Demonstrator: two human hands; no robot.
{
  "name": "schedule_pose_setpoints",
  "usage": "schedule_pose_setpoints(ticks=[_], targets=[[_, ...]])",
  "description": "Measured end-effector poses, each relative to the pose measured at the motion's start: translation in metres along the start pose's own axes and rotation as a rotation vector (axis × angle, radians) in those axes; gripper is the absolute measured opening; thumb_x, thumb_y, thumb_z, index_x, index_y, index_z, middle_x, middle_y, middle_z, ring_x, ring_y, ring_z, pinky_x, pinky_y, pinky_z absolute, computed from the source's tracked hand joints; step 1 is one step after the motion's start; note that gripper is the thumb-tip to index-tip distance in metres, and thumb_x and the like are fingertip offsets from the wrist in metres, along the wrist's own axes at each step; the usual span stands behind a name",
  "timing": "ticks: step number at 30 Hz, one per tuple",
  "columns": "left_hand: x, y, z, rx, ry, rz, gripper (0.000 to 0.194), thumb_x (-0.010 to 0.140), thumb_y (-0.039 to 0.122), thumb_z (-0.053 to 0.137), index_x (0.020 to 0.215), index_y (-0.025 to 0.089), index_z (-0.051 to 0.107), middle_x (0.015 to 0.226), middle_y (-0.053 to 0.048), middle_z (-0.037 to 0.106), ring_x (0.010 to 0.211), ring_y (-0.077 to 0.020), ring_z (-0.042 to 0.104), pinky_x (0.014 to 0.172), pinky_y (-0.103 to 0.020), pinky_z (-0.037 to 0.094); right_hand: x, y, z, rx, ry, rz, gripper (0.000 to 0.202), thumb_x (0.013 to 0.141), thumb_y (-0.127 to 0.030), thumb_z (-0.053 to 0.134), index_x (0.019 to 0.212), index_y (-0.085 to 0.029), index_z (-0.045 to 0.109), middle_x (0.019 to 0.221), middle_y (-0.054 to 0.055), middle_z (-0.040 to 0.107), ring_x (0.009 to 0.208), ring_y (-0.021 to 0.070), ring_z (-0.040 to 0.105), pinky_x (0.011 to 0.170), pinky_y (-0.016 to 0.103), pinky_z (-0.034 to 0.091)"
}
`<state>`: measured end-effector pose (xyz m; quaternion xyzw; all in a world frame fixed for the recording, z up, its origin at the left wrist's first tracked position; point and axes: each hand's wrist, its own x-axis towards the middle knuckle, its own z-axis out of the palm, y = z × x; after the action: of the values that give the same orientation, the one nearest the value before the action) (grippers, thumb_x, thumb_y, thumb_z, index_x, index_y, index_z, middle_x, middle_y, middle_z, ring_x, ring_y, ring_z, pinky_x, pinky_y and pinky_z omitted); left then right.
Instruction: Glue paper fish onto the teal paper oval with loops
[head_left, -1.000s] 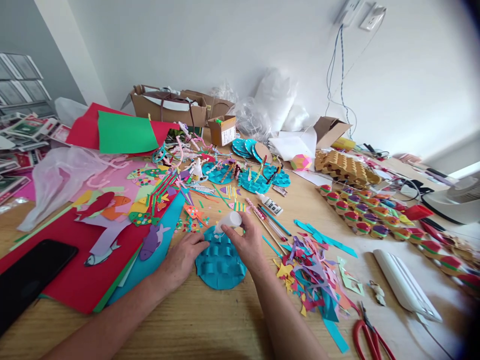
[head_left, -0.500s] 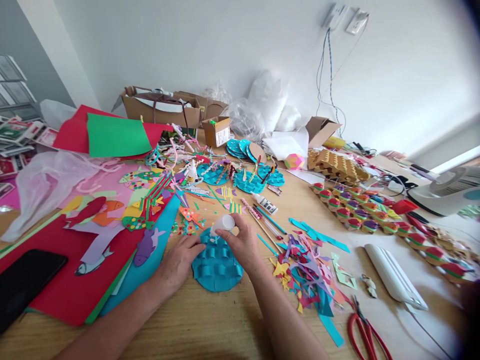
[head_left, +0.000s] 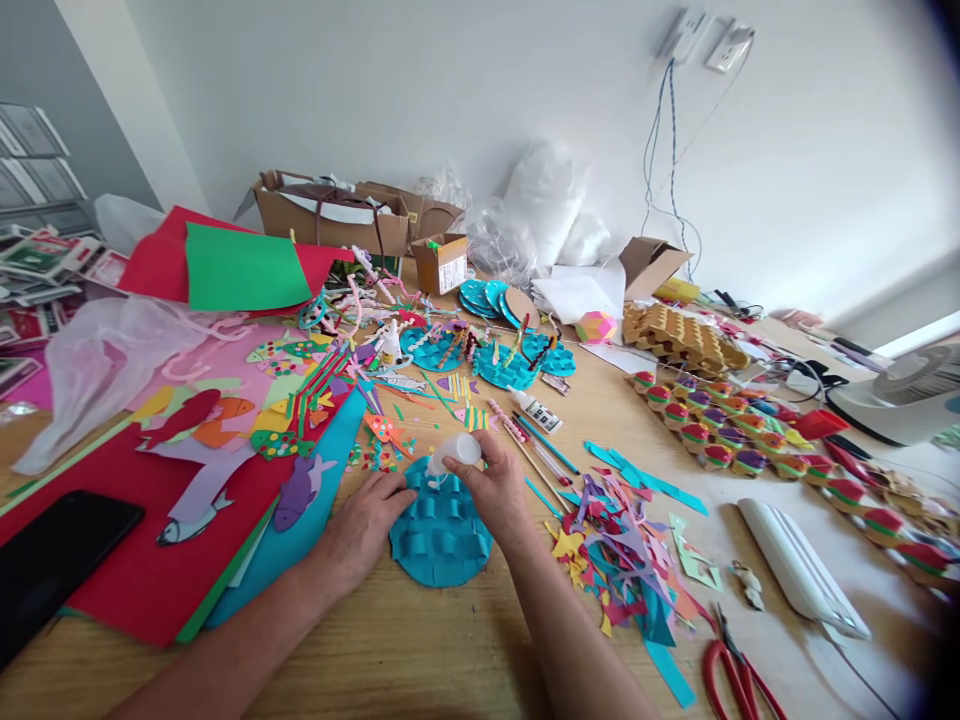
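A round blue disc (head_left: 441, 540) with raised curled paper strips lies on the wooden table in front of me. My right hand (head_left: 495, 483) is closed around a small white bottle (head_left: 456, 455), tipped over the disc's far edge with its tip down near the strips. White glue shows under the tip. At the disc's left edge rests my left hand (head_left: 369, 520), its fingers bent together on the rim; whether they pinch the rim is hard to see.
Paper scraps (head_left: 622, 550) and red-handled scissors (head_left: 739, 670) lie to the right. Red paper sheets (head_left: 135, 570), a black phone (head_left: 67, 550) and paper fish are at left. Further back stand a glue bottle (head_left: 536, 410), blue discs (head_left: 506, 362) and cardboard boxes (head_left: 330, 220).
The whole view has shifted slightly, so things appear a little further right. The bottle stays tipped over the disc in my right hand, and my left hand remains at the rim.
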<state>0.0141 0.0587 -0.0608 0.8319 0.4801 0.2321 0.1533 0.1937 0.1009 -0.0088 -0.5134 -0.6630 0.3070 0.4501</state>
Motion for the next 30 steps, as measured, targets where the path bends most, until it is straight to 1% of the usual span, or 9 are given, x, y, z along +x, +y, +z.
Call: schedule_pose_setpoints(ticks=[6,11,15,18,20,23,26,28,30], targets=[[0.0011,0.0044,-0.0044,0.018,-0.036,-0.031,0.033,0.084,0.006,0.039,0.104,0.020,0.061,0.103,-0.004,0.059,0.097,-0.0195,0.050,0.085,-0.033,0.046,-0.0007,0.0012,0.0014,-0.036,0.021,-0.009,0.021,0.068,-0.037,0.062,0.065,-0.019,0.051,0.061,-0.004,0.050,0.060,0.0129,0.046,0.058,0.024,0.035],[0.0009,0.0053,-0.0056,0.013,-0.029,-0.025,0.033,0.084,0.007,0.039,0.104,0.020,0.061,0.103,-0.005,0.059,0.096,-0.0197,0.050,0.084,-0.034,0.046,-0.0012,0.0008,0.0009,-0.049,0.029,-0.026,0.022,0.069,-0.037,0.062,0.064,-0.019,0.050,0.060,-0.004,0.049,0.059,0.0123,0.046,0.057,0.023,0.035],[0.0014,0.0067,-0.0071,0.010,-0.047,-0.035,0.033,0.083,0.006,0.039,0.104,0.018,0.062,0.103,-0.006,0.059,0.097,-0.0208,0.050,0.084,-0.034,0.046,-0.0016,0.0030,0.0024,-0.050,0.028,-0.053,0.022,0.070,-0.036,0.061,0.064,-0.019,0.050,0.061,-0.004,0.050,0.059,0.0123,0.047,0.057,0.023,0.035],[0.0015,0.0061,-0.0060,0.000,-0.046,-0.040,0.034,0.082,0.005,0.040,0.105,0.018,0.062,0.103,-0.006,0.059,0.097,-0.0203,0.050,0.085,-0.034,0.046,-0.0016,0.0046,0.0044,-0.064,0.024,-0.077,0.022,0.071,-0.035,0.062,0.063,-0.019,0.049,0.060,-0.004,0.050,0.059,0.0122,0.047,0.056,0.023,0.035],[0.0012,0.0048,-0.0042,-0.007,-0.033,-0.032,0.035,0.082,0.005,0.040,0.106,0.020,0.061,0.103,-0.005,0.059,0.098,-0.0195,0.050,0.086,-0.034,0.045,-0.0015,0.0037,0.0051,-0.074,0.010,-0.099,0.021,0.072,-0.034,0.061,0.062,-0.020,0.049,0.059,-0.004,0.051,0.058,0.0120,0.047,0.056,0.023,0.035],[0.0009,0.0036,-0.0027,-0.012,-0.026,-0.035,0.037,0.082,0.004,0.038,0.106,0.020,0.061,0.104,-0.004,0.059,0.099,-0.0195,0.050,0.086,-0.035,0.045,-0.0018,-0.0006,0.0043,-0.087,-0.046,-0.113,0.019,0.072,-0.033,0.061,0.064,-0.020,0.050,0.061,-0.004,0.053,0.060,0.0124,0.048,0.056,0.023,0.036],[0.0014,0.0050,-0.0040,0.001,-0.057,-0.057,0.038,0.082,0.004,0.037,0.106,0.019,0.061,0.107,-0.005,0.059,0.100,-0.0203,0.050,0.087,-0.035,0.045,-0.0023,-0.0046,0.0022,-0.091,-0.071,-0.063,0.017,0.070,-0.033,0.063,0.068,-0.020,0.052,0.065,-0.002,0.055,0.063,0.0136,0.050,0.058,0.023,0.037],[0.0018,0.0063,-0.0049,0.013,-0.073,-0.067,0.038,0.082,0.004,0.037,0.107,0.020,0.061,0.108,-0.005,0.058,0.101,-0.0201,0.050,0.088,-0.035,0.044,-0.0024,-0.0054,0.0007,-0.050,-0.050,-0.002,0.017,0.069,-0.032,0.063,0.070,-0.020,0.052,0.065,-0.002,0.054,0.063,0.0138,0.050,0.057,0.023,0.038],[0.0020,0.0067,-0.0047,0.019,-0.077,-0.071,0.037,0.082,0.004,0.038,0.106,0.020,0.061,0.107,-0.005,0.058,0.101,-0.0199,0.050,0.088,-0.034,0.045,-0.0019,-0.0046,-0.0009,0.046,-0.018,0.058,0.018,0.068,-0.033,0.063,0.071,-0.019,0.051,0.063,-0.003,0.052,0.061,0.0131,0.049,0.054,0.023,0.039]])
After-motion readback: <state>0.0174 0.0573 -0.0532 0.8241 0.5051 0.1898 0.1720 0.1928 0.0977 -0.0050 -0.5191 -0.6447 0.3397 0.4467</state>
